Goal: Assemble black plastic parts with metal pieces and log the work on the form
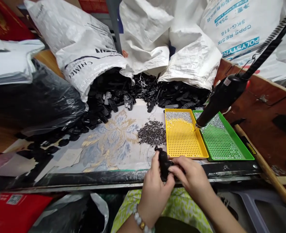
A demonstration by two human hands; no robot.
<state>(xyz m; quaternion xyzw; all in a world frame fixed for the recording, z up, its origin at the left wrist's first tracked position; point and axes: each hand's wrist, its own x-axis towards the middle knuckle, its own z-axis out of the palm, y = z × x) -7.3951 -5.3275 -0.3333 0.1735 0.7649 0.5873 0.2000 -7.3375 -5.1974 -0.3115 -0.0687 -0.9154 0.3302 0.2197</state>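
Black plastic part, held between both hands at the table's near edge: left hand clasps its lower end, right hand pinches its right side. Beyond the grip: small metal pieces, yellow tray, green tray, hanging black tool.

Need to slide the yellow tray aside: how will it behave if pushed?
Probably light yet fairly stiff: the yellow tray looks like thin perforated plastic. Its low rim means a tilt may spill the tiny silvery bits heaped at its far end.
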